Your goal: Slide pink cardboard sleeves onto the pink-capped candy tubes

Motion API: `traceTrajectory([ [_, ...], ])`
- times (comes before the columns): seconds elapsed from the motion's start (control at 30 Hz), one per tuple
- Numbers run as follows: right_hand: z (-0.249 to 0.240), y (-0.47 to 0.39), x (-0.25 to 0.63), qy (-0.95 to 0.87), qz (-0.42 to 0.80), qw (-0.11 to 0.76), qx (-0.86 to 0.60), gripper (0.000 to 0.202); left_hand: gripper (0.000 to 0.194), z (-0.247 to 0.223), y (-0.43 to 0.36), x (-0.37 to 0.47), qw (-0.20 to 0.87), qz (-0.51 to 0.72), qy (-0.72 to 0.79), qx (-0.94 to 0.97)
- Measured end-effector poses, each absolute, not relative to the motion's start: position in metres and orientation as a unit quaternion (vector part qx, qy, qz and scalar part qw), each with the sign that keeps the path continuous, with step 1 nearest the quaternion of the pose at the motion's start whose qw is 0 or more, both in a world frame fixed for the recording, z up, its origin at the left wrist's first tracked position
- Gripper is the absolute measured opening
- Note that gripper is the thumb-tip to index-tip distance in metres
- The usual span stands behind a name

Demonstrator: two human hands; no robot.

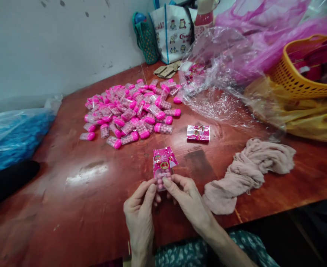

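Note:
Between my two hands, just above the red-brown table, is a small clear candy bottle [160, 181] filled with pink balls. A pink printed label sleeve [163, 157] covers its far end and stands out beyond it. My left hand [141, 207] pinches the near left side of the bottle with thumb and fingers. From the right, my right hand [187, 196] grips it, thumb on top near the sleeve's lower edge. A stack of folded pink labels [198, 133] lies beyond my right hand. Further off is a heap of pink-capped candy bottles [130, 107].
A crumpled beige cloth [247, 174] lies to the right. Clear plastic wrap [221, 81] and a yellow basket [305, 81] fill the back right. At the back stands a white bag [173, 33]. A blue-filled plastic bag [16, 129] is at the left.

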State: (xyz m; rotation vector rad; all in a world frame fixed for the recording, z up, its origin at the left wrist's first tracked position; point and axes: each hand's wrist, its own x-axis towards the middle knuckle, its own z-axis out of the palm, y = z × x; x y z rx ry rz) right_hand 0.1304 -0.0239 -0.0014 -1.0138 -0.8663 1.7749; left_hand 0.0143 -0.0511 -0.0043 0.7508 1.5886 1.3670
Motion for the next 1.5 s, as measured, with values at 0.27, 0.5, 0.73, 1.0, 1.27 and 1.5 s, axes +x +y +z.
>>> traceTrajectory([
  [0.27, -0.004, -0.026, 0.131, -0.351, 0.762, 0.378, -0.392, 0.036, 0.02, 0.003, -0.047, 0.001, 0.367, 0.479, 0.69, 0.4],
  [0.5, -0.005, -0.026, 0.132, -0.36, 0.766, 0.353, -0.399, 0.039, 0.015, 0.002, -0.05, -0.002, 0.261, 0.434, 0.655, 0.561],
  [0.73, -0.007, -0.027, 0.131, -0.348, 0.776, 0.352, -0.391, 0.038, 0.011, 0.003, -0.05, 0.0, 0.254, 0.436, 0.667, 0.548],
  [1.0, -0.002, -0.03, 0.123, -0.253, 0.815, 0.391, -0.345, 0.035, 0.016, 0.005, -0.049, 0.001, 0.301, 0.45, 0.663, 0.517],
  [1.27, -0.003, -0.033, 0.114, -0.246, 0.79, 0.438, -0.351, 0.035, 0.009, -0.003, -0.052, 0.009, 0.315, 0.523, 0.678, 0.409],
  [1.5, 0.002, -0.032, 0.123, -0.459, 0.662, 0.38, -0.454, 0.029, 0.025, -0.008, -0.05, 0.016, 0.512, 0.566, 0.591, 0.26],
])
